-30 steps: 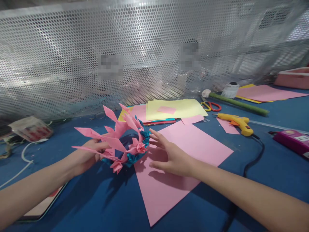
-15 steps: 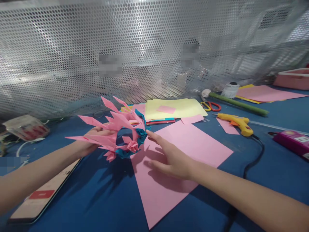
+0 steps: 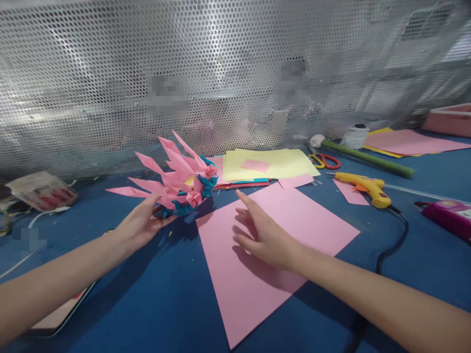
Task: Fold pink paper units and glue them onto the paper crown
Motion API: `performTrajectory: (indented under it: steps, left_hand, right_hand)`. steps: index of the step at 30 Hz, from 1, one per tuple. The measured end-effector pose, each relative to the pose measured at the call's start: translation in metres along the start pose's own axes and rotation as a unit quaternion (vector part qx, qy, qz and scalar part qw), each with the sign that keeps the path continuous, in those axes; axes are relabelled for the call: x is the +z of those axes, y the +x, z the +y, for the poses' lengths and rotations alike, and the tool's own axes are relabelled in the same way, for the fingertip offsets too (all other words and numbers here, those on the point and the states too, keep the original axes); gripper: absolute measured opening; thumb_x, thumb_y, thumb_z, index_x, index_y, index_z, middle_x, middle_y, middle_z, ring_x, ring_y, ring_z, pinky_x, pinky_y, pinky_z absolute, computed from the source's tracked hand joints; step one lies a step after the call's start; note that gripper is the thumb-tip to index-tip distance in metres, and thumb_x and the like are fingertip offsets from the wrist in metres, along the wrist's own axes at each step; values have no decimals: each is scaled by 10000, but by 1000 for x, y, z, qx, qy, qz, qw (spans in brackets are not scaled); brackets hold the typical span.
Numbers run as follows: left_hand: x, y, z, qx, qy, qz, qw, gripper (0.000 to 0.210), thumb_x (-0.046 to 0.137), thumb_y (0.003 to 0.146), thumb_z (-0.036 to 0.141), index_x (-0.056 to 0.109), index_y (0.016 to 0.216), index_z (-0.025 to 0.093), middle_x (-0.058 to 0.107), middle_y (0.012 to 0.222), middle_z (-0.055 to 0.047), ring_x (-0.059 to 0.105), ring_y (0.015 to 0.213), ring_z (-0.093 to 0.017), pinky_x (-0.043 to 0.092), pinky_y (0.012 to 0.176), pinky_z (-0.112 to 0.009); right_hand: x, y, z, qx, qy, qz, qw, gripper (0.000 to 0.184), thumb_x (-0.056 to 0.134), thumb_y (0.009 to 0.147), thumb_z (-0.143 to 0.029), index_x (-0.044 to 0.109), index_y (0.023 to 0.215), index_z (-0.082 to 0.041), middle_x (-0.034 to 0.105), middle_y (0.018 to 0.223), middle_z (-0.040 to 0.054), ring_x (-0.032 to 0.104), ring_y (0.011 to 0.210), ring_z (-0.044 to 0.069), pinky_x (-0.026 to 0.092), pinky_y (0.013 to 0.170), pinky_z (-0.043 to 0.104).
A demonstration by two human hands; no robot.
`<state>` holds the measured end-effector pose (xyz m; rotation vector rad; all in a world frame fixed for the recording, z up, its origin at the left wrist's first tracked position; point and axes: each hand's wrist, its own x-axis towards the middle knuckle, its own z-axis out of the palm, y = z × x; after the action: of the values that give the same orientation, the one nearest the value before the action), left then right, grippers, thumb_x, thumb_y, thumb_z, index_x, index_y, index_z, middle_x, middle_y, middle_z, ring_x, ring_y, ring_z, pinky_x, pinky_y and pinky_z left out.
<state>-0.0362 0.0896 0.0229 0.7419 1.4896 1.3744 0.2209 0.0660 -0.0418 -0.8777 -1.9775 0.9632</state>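
A folded-paper crown with long pink points, small pink paper roses and crumpled blue paper round its band is tilted above the blue table. My left hand grips its lower left side, the thumb in front and fingers partly hidden beneath. My right hand hovers over a large pink sheet, fingers apart and holding nothing. A gap lies between its fingertips and the crown.
A yellow glue gun, a green stick and red-and-yellow scissors lie right. Stacked yellow paper lies behind. A phone is under my left forearm. A perforated metal screen closes the back.
The crown has turned in my left hand, its points now more upright and its roses shifted. My right fingers have come away from the crown's blue band, slightly to the right.
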Motion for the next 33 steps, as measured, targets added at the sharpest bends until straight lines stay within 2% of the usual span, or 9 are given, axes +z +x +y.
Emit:
performTrajectory:
  steps: [6,12,16,20,24,26,29,31,33]
  left_hand:
    - [18,-15,-10,10,-56,29,998,329,622,945,314,583,1244,183,619,1260,-95,651,1034,-254,564,854,-463]
    - [36,-29,-16,-36,-50,22,998,329,618,946,320,583,1244,184,618,1260,-95,650,1035,-254,563,855,-463]
    - [38,-27,-17,-48,0,3,999,332,618,946,321,581,1246,183,619,1258,-95,652,1031,-253,566,850,-461]
    - [25,-17,-16,-44,127,-54,989,315,618,947,317,591,1231,184,627,1245,-93,656,1018,-247,570,843,-451]
    - [7,-3,-14,67,300,-93,947,320,622,943,317,590,1232,181,629,1240,-91,656,1021,-252,568,846,-459]
    - [0,4,-11,170,366,-96,910,347,630,937,302,572,1259,188,598,1294,-99,627,1081,-273,545,886,-495]
    - [-6,14,-5,296,433,-118,843,457,784,788,277,612,1208,220,511,1403,-77,549,1184,-303,469,1003,-494]
    - [-7,21,-1,340,467,-143,804,487,840,697,272,645,1142,230,509,1404,-53,571,1135,-286,471,999,-441]
    - [-9,28,0,353,502,-161,773,463,815,731,305,629,1144,207,607,1263,-58,638,959,-240,520,896,-420]
  right_hand:
    - [0,-1,2,9,-4,-4,1000,825,585,856,-174,148,1540,-317,269,1565,136,468,1356,281,429,1105,529]
    - [-1,-1,2,2,-18,-12,1000,798,573,852,-170,177,1535,-288,272,1567,138,457,1365,274,415,1119,518]
    - [-2,-1,0,1,-24,-17,1000,786,566,851,-167,186,1533,-253,289,1560,155,459,1362,281,420,1114,516]
    - [-3,-2,-2,3,-31,-22,999,790,575,851,-168,187,1532,-268,308,1554,153,467,1359,285,429,1105,511]
    - [-3,-2,-3,4,-46,-27,999,782,576,850,-172,196,1531,-235,322,1544,170,483,1346,292,442,1095,500]
    - [-3,-2,-3,2,-58,-28,998,770,573,852,-174,206,1527,-219,335,1537,175,472,1354,292,443,1094,501]
    - [-3,-1,-2,-8,-82,-30,996,728,577,845,-162,270,1504,-194,368,1521,175,430,1382,293,406,1124,511]
    - [-4,0,-2,-15,-102,-32,994,693,580,840,-152,322,1483,-178,381,1515,170,398,1400,292,368,1152,511]
    - [-4,1,-2,-19,-120,-36,992,665,579,842,-151,356,1468,-157,379,1518,170,381,1409,289,349,1166,502]
